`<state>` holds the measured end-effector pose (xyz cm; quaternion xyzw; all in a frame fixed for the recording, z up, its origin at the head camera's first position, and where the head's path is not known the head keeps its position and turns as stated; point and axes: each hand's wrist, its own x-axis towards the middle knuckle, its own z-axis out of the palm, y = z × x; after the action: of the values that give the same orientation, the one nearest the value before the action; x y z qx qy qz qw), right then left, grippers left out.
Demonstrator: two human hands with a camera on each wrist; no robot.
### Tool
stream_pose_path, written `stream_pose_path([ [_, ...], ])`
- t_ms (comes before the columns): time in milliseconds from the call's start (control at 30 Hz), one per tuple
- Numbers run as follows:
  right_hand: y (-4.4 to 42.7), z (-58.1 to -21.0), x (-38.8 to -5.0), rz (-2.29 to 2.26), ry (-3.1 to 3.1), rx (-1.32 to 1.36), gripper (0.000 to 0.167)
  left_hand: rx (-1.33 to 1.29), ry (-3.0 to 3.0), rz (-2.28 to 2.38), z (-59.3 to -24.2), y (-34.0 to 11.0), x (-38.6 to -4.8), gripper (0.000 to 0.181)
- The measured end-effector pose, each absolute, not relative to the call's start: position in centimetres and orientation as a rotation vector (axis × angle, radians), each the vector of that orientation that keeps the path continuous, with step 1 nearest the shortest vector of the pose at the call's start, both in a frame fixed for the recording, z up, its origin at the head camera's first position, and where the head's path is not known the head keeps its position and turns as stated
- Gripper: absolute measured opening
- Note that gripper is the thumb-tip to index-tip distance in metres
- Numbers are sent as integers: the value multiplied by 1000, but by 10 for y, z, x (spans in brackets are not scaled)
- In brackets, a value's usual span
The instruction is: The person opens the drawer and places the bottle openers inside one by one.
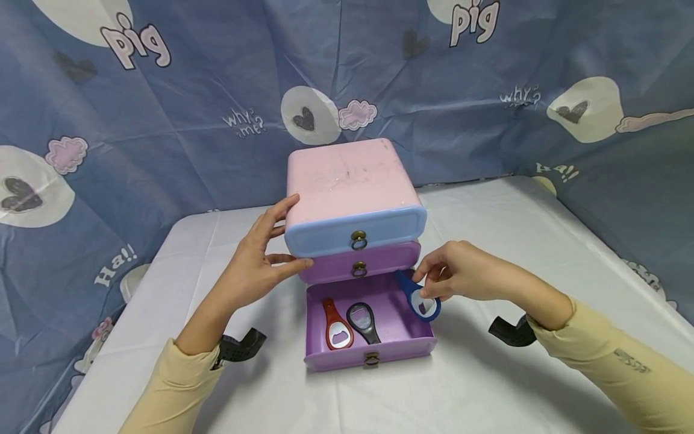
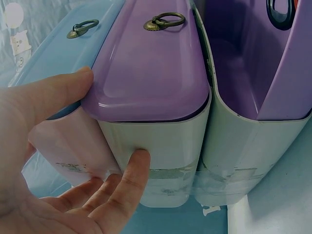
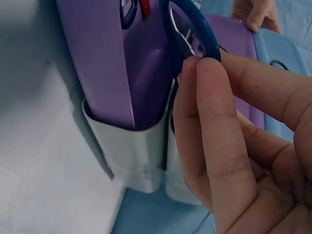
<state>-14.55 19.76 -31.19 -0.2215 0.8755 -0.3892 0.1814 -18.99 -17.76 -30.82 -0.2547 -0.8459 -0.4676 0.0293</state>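
In the head view a drawer unit [image 1: 347, 175] has three stacked drawers, with the bottom purple drawer [image 1: 374, 360] pulled out. Inside it lie a red bottle opener [image 1: 339, 335] and a black bottle opener [image 1: 364, 320]. My right hand [image 1: 466, 271] pinches a blue bottle opener [image 1: 428, 308] at the drawer's right side, tilted, its handle toward the drawer's back. In the right wrist view fingertips [image 3: 212, 73] hold its blue ring [image 3: 209, 34]. My left hand [image 1: 255, 265] rests against the unit's left side, fingers extended, thumb by the purple middle drawer [image 2: 156, 63].
The blue top drawer [image 1: 325, 232] and the middle drawer are closed; each has a ring pull. A white cloth [image 1: 488, 386] covers the table. Behind it hangs a printed blue curtain [image 1: 217, 78]. Dark wrist mounts [image 1: 241, 345] stick out below both wrists.
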Motion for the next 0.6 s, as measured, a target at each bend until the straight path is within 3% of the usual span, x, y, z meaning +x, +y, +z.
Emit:
stream_pose_path([
  [600,161,-313,-149,-905,2556,-690,13,-785,-2612,-1450,-308,-177,-189,113],
])
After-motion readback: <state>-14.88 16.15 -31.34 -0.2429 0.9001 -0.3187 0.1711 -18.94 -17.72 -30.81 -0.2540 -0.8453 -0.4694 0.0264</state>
